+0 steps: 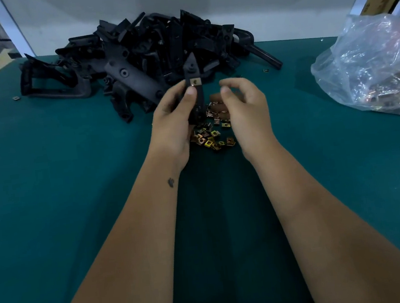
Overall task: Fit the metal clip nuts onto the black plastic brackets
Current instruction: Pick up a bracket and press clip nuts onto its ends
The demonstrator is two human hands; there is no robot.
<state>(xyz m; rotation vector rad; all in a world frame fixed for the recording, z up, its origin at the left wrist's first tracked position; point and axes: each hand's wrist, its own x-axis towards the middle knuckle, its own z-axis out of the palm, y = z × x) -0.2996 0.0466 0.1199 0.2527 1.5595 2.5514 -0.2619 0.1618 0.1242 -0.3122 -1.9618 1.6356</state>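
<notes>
My left grip pinches an upright black bracket, its lower end hidden by my fingers, a clip nut fitted above my thumb. My right grip, beside the bracket, curls loosely, holding nothing I can see. Loose clip nuts lie on the worktop below it.

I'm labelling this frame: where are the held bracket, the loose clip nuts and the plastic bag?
held bracket (192, 65): head view, pointed upper end.
loose clip nuts (211, 138): head view, pile's middle.
plastic bag (370, 62): head view, crumpled side.
</notes>
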